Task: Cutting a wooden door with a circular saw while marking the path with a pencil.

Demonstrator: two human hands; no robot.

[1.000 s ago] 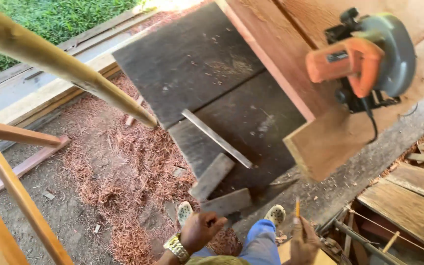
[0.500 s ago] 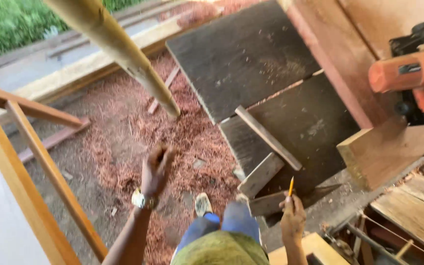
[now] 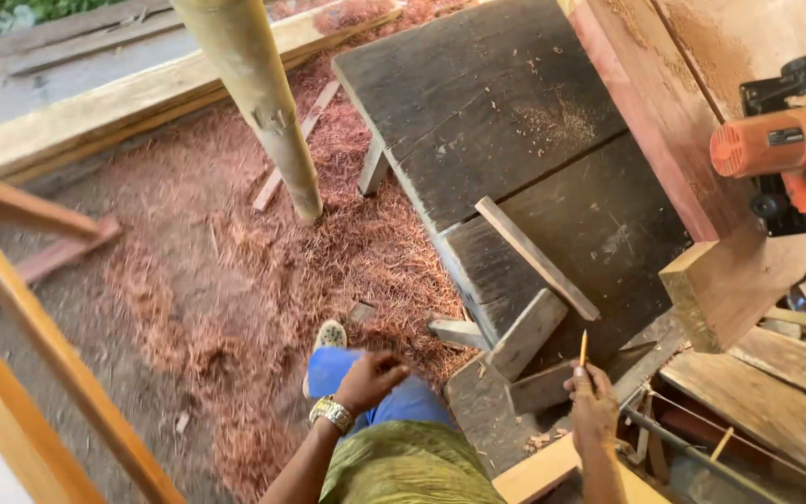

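My right hand (image 3: 593, 403) holds a thin yellow pencil (image 3: 583, 348) upright, tip up, above short wood offcuts (image 3: 526, 332) lying on dark planks (image 3: 506, 131). My left hand (image 3: 369, 379), with a gold watch on the wrist, hangs loosely curled over my blue-trousered knee and holds nothing. My foot in a pale shoe (image 3: 328, 336) stands on reddish sawdust (image 3: 263, 271). An orange power saw (image 3: 785, 159) rests on a reddish board (image 3: 701, 131) at the right.
A round wooden post (image 3: 258, 93) rises from the sawdust at the upper middle. Slanted wooden frame rails (image 3: 39, 336) stand at the left. A narrow batten (image 3: 535, 258) lies across the dark planks. Stacked boards (image 3: 767, 401) fill the lower right.
The view has swung left and nearer. My left hand came back from reaching out over the sawdust to rest above my knee. My right hand still holds the pencil.
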